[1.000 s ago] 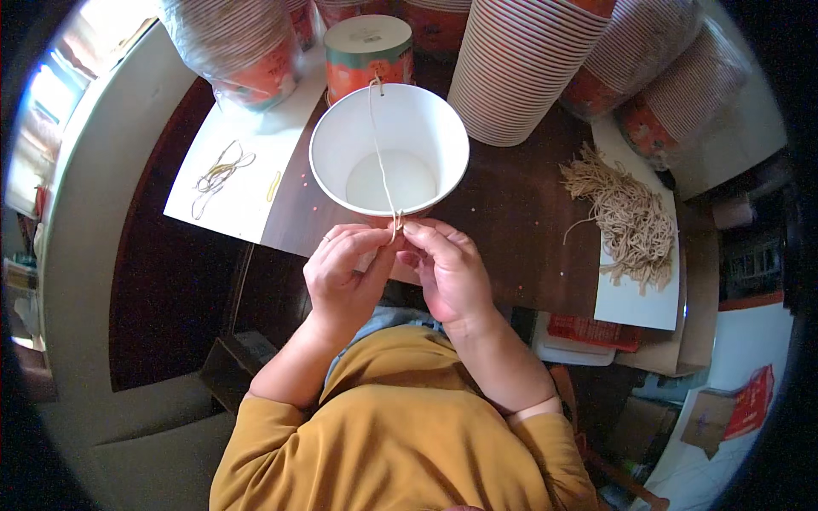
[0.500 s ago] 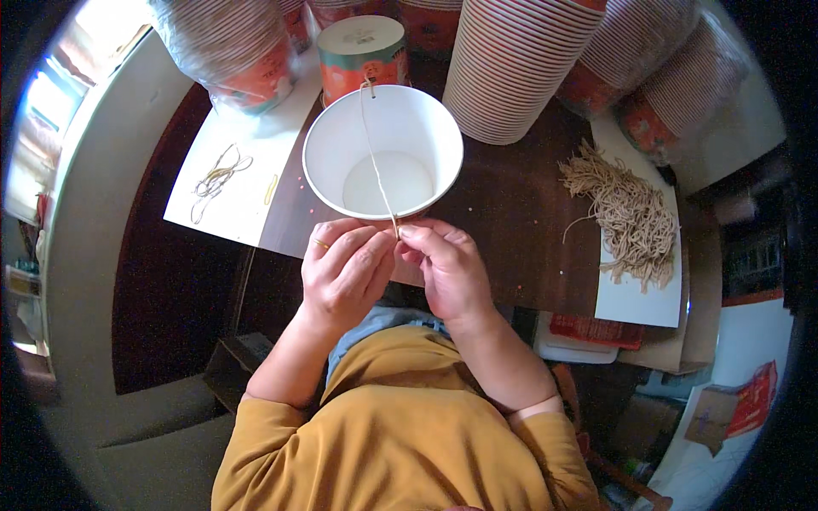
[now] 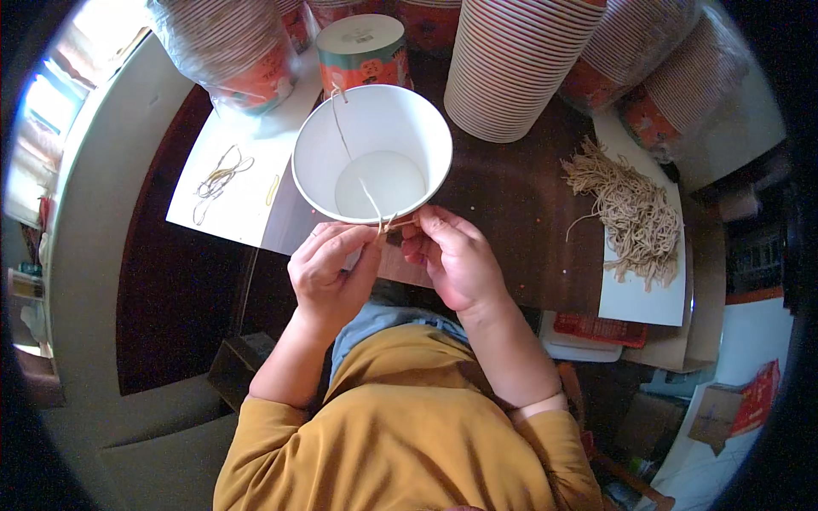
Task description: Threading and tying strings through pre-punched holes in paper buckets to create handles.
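Note:
A paper bucket with a white inside stands mouth up on the brown table in front of me. A thin beige string is knotted through a hole at its far rim and runs across the inside to the near rim. My left hand pinches the string just below the near rim. My right hand, a little to the right, is closed at the fingertips on a strand of the same string drawn sideways. Between the hands the string crosses itself in a small loop or knot.
A tall stack of paper buckets rises behind on the right. An upside-down bucket stands beyond mine, with plastic-wrapped stacks around. Cut strings lie heaped at right; a few loose strings lie on white board at left.
The bucket has shifted slightly left. My hands have moved apart, drawing the string sideways under the near rim, and its stretch across the bucket has gone from taut to slack.

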`<action>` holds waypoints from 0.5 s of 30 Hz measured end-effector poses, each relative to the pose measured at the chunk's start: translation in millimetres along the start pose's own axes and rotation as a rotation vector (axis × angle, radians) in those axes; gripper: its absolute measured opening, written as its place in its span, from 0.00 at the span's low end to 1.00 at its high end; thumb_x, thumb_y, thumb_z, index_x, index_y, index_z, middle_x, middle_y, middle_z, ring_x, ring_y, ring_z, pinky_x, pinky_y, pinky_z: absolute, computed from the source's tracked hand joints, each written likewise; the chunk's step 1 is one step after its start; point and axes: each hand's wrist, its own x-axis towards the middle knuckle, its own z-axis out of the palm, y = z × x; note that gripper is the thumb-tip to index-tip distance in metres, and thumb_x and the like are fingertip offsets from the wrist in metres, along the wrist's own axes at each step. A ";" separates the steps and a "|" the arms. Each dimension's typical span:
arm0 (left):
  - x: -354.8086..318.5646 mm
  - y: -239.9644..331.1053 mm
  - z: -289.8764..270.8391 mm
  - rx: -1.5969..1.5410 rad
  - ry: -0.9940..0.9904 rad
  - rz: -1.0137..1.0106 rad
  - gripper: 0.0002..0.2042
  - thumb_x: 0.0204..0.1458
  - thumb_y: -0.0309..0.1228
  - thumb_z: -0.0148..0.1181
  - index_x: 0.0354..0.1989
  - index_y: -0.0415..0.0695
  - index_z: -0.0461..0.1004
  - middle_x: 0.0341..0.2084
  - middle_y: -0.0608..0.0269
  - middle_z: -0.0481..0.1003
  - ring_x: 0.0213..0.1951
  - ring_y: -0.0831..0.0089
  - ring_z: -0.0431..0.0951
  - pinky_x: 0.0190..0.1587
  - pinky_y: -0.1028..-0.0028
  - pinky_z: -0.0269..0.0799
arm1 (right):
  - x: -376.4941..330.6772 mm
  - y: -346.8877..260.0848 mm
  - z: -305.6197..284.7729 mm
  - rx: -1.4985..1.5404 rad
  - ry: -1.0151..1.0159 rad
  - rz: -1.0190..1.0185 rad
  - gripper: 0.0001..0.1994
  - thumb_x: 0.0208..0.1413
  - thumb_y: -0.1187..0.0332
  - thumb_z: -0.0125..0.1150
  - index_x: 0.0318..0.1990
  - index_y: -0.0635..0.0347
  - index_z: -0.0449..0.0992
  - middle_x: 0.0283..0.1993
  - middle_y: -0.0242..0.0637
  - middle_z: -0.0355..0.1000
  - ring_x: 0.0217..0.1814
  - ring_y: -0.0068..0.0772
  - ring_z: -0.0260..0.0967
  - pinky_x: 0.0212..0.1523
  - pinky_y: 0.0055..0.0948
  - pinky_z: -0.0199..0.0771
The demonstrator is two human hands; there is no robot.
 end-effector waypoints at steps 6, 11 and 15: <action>0.0 2.0 -4.0 -0.122 -0.021 -0.173 0.07 0.42 0.15 0.64 0.31 0.37 0.76 0.25 0.57 0.78 0.30 0.68 0.79 0.35 0.74 0.73 | -2.6 -7.6 9.0 0.003 0.060 0.037 0.10 0.63 0.66 0.48 0.43 0.62 0.72 0.36 0.31 0.71 0.33 0.24 0.66 0.36 0.23 0.68; -4.2 -4.1 -3.6 -0.318 -0.090 -0.332 0.06 0.43 0.16 0.64 0.29 0.36 0.76 0.26 0.57 0.78 0.30 0.73 0.78 0.34 0.78 0.71 | 4.5 0.1 -4.6 -0.144 0.063 -0.025 0.10 0.63 0.64 0.50 0.41 0.60 0.73 0.35 0.30 0.70 0.32 0.23 0.66 0.34 0.22 0.69; -1.7 -1.5 -1.9 -0.345 -0.031 -0.320 0.04 0.44 0.17 0.64 0.28 0.36 0.77 0.25 0.59 0.77 0.29 0.74 0.77 0.33 0.79 0.70 | 0.3 -7.5 3.0 -0.544 0.126 -0.331 0.08 0.61 0.66 0.54 0.39 0.63 0.73 0.31 0.32 0.71 0.29 0.23 0.67 0.32 0.26 0.70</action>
